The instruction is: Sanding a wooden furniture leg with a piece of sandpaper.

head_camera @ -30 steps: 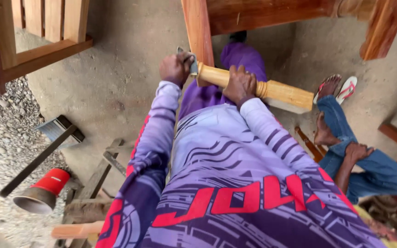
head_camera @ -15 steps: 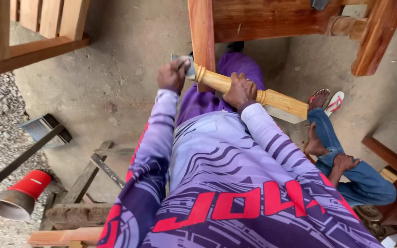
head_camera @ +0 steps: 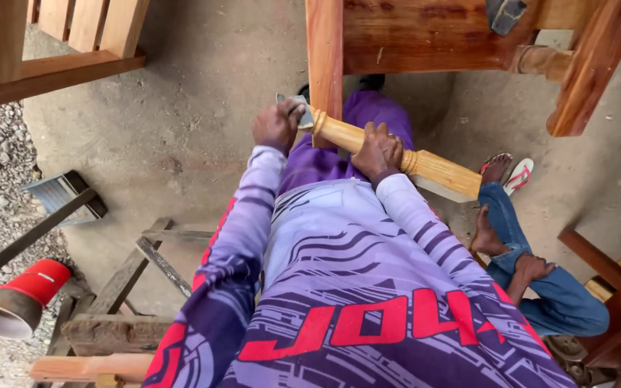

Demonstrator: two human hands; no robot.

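Can't really see what the left hand (head_camera: 276,126) is pinching: a small grey scrap (head_camera: 295,102), mostly hidden behind the fingers. The right hand (head_camera: 377,149) covers the middle of the turned wooden spindle (head_camera: 397,155), whose underside is hidden. The seated person (head_camera: 540,280) beyond those fingers is cut off at the edge.

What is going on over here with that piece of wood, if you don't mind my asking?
A person in a purple patterned shirt holds a turned wooden spindle with the right hand while the left hand presses a small grey pad against its end. Another person's legs in jeans rest on the concrete floor nearby.
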